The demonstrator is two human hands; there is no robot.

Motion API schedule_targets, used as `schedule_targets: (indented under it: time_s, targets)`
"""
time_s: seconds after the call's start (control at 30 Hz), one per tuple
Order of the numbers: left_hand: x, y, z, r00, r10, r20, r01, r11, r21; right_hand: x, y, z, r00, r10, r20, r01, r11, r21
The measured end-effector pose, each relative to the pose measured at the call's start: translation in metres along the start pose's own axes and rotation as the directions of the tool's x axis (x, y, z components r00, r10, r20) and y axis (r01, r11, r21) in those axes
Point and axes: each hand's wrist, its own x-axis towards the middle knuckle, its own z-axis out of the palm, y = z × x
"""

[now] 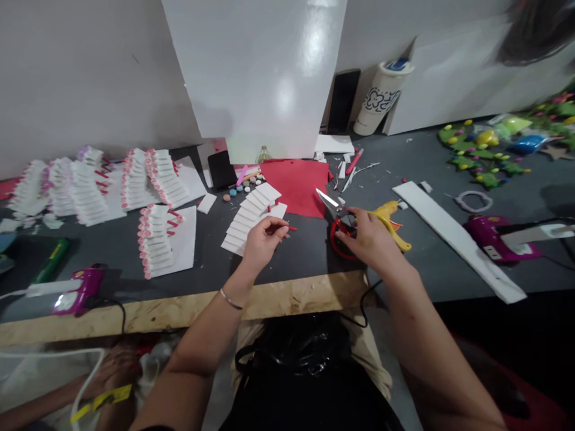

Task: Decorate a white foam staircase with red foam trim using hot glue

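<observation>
My left hand (265, 240) is closed in a pinch on a small thin red piece (292, 228), perhaps rolled paper, whose end sticks out past the fingertips. Just beneath and behind it lies a fan of stepped white foam strips (248, 216) with small red bits on it. My right hand (371, 238) grips scissors (330, 202) with red handles, their blades apart and pointing away to the left. Beside that hand, partly covered by it, is a yellow tool (387, 215), possibly a glue gun. A red sheet (299, 185) lies behind both hands.
Finished-looking white fans with pink edges (157, 242) stand at left. A long white foam strip (458, 239) and a purple power socket (498, 239) are at right. A tumbler (380, 99) leans behind. Another person's hands (114, 368) show at lower left.
</observation>
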Motion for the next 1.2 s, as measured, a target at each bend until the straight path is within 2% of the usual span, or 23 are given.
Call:
schedule_targets:
  time_s: [0.07,0.13,0.2,0.27,0.4,0.47,0.53,0.6,0.67,0.77,0.9,1.03,1.2]
  targets:
    - [0.0,0.0,-0.002,0.994,0.095,-0.054,-0.089,0.99,0.105,0.001,-0.007,0.0,0.999,-0.022,0.03,0.025,0.995,-0.094]
    - [0.0,0.0,-0.004,0.979,0.189,-0.073,-0.17,0.964,0.206,0.002,-0.025,-0.003,0.998,-0.067,0.019,0.069,0.993,-0.1]
    - [0.0,0.001,-0.005,0.967,0.249,-0.044,-0.227,0.932,0.282,0.005,-0.049,-0.003,0.987,-0.159,-0.007,0.159,0.987,0.019]
    - [-0.001,0.001,-0.005,0.959,0.283,0.0,-0.268,0.907,0.327,0.01,-0.072,0.002,0.967,-0.255,0.024,0.247,0.952,0.179]
    - [0.0,0.001,-0.009,0.956,0.293,-0.011,-0.271,0.896,0.351,0.025,-0.101,0.017,0.948,-0.302,0.1,0.246,0.895,0.371]
    - [0.003,0.003,-0.016,0.954,0.292,-0.069,-0.249,0.9,0.359,0.033,-0.106,0.023,0.954,-0.28,0.108,0.21,0.879,0.428]
    - [0.007,0.005,-0.028,0.933,0.327,-0.152,-0.239,0.877,0.416,0.041,-0.11,0.027,0.965,-0.23,0.126,0.147,0.873,0.466]
    - [0.012,0.005,-0.041,0.899,0.373,-0.231,-0.203,0.82,0.535,0.048,-0.114,0.035,0.973,-0.17,0.153,0.073,0.863,0.5]
    - [0.016,0.002,-0.052,0.899,0.356,-0.256,-0.114,0.754,0.647,0.054,-0.118,0.045,0.978,-0.129,0.165,0.022,0.848,0.53]
    - [0.018,-0.007,-0.06,0.944,0.252,-0.211,-0.004,0.652,0.758,0.057,-0.122,0.066,0.983,-0.089,0.159,-0.013,0.838,0.545]
    - [0.018,-0.016,-0.06,0.984,0.128,-0.124,0.03,0.564,0.825,0.056,-0.122,0.088,0.984,-0.07,0.162,-0.021,0.866,0.499]
    - [0.02,-0.021,-0.06,0.99,0.128,-0.055,-0.03,0.579,0.815,0.055,-0.12,0.095,0.983,-0.084,0.163,0.004,0.899,0.438]
    - [0.022,-0.024,-0.062,0.985,0.169,-0.048,-0.071,0.632,0.772,0.056,-0.121,0.096,0.983,-0.096,0.154,0.026,0.914,0.406]
